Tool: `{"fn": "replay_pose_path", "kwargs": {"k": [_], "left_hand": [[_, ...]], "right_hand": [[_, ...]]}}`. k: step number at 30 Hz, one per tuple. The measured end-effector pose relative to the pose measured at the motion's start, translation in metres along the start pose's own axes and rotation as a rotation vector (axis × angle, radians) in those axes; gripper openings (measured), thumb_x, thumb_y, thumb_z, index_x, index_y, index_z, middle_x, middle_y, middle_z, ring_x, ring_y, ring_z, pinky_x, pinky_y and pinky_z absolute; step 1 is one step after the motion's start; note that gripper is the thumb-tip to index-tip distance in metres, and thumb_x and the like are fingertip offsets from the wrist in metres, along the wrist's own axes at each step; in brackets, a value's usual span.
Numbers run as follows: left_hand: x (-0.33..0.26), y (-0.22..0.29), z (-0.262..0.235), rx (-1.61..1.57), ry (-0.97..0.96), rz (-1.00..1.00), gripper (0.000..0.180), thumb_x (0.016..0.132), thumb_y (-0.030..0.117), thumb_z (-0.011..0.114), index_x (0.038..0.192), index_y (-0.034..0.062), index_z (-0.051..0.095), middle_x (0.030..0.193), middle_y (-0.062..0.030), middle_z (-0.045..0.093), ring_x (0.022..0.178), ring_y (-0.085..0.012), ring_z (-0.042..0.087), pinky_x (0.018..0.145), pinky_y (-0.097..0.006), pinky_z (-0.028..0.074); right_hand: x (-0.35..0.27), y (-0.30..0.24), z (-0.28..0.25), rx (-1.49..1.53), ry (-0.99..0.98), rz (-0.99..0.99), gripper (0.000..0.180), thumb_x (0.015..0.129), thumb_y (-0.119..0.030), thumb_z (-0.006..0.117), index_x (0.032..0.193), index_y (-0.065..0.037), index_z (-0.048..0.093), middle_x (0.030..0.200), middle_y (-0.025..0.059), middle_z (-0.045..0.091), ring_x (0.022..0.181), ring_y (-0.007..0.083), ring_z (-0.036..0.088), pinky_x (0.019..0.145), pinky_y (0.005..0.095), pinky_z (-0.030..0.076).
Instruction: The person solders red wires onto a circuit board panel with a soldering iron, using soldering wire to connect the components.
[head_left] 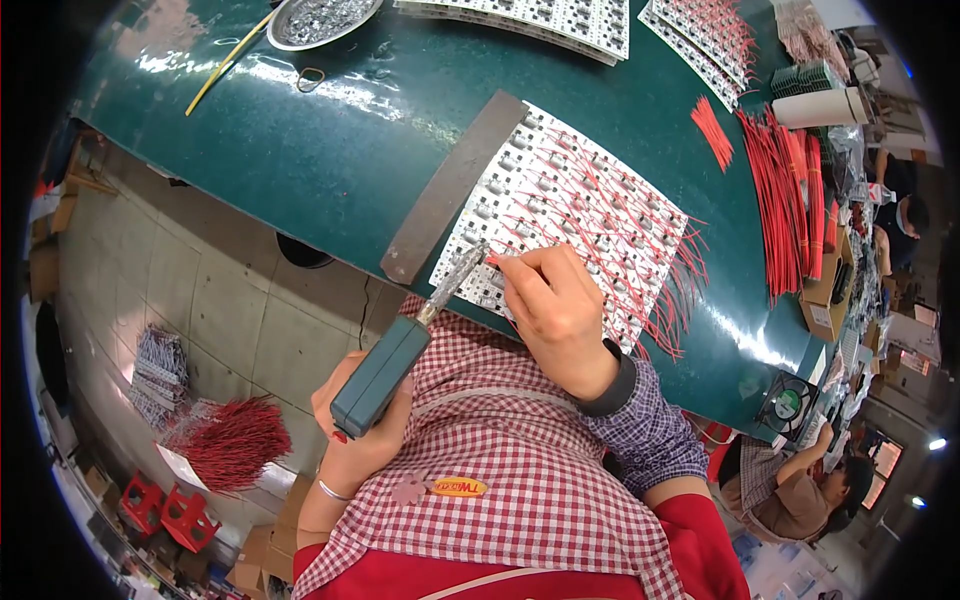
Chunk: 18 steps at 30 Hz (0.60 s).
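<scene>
My left hand (352, 425) grips the teal handle of a soldering iron (395, 355), whose metal tip reaches the near left corner of a white circuit-board panel (530, 180). The panel lies on the green table (330, 140) and carries several small parts with thin red wires. My right hand (555, 305) rests on the panel's near edge and pinches a thin red wire (492, 260) right at the iron's tip. A dark band sits on my right wrist.
A flat grey metal bar (450, 188) lies along the panel's left edge. Bundles of red wires (790, 200) sit at the right, more panels (560, 20) and a metal dish (320, 20) at the far side. Another person (800, 490) sits lower right. Red wires (225, 440) lie on the floor.
</scene>
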<state>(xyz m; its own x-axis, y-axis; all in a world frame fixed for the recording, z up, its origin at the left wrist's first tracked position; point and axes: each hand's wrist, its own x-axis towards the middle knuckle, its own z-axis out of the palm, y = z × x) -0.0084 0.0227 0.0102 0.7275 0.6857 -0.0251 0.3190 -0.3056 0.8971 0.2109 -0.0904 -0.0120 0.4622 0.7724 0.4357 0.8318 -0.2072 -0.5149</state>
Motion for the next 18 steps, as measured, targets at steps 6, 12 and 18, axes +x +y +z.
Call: {"fn": "replay_pose_path", "kwargs": {"k": [6,12,18], "left_hand": [[0.002,0.0,0.0,0.062,0.02,0.061,0.015,0.076,-0.005,0.074,0.09,-0.003,0.068,0.084,-0.0112,0.067,0.064,-0.0215,0.065,0.06,-0.03,0.051],[0.003,0.001,0.0,0.079,0.031,0.093,0.014,0.075,-0.005,0.074,0.088,-0.0027,0.069,0.083,-0.0112,0.066,0.063,-0.022,0.065,0.059,-0.03,0.051],[-0.016,-0.018,-0.006,0.056,0.041,0.004,0.016,0.074,-0.005,0.074,0.09,-0.0043,0.07,0.084,-0.0145,0.067,0.064,-0.0244,0.066,0.06,-0.031,0.053]], "right_hand": [[0.0,-0.003,-0.001,-0.017,-0.008,0.009,0.032,0.072,0.008,0.075,0.102,-0.002,0.071,0.085,0.0089,0.06,0.075,0.0255,0.06,0.063,0.0361,0.05],[0.0,-0.003,-0.002,-0.028,-0.028,-0.024,0.024,0.078,0.003,0.072,0.101,0.003,0.07,0.087,0.0099,0.059,0.078,0.0253,0.059,0.062,0.0352,0.05],[0.0,-0.003,-0.001,-0.044,-0.002,-0.007,0.03,0.073,0.008,0.075,0.101,-0.001,0.071,0.084,0.0092,0.061,0.075,0.0252,0.061,0.063,0.0363,0.05]]}}
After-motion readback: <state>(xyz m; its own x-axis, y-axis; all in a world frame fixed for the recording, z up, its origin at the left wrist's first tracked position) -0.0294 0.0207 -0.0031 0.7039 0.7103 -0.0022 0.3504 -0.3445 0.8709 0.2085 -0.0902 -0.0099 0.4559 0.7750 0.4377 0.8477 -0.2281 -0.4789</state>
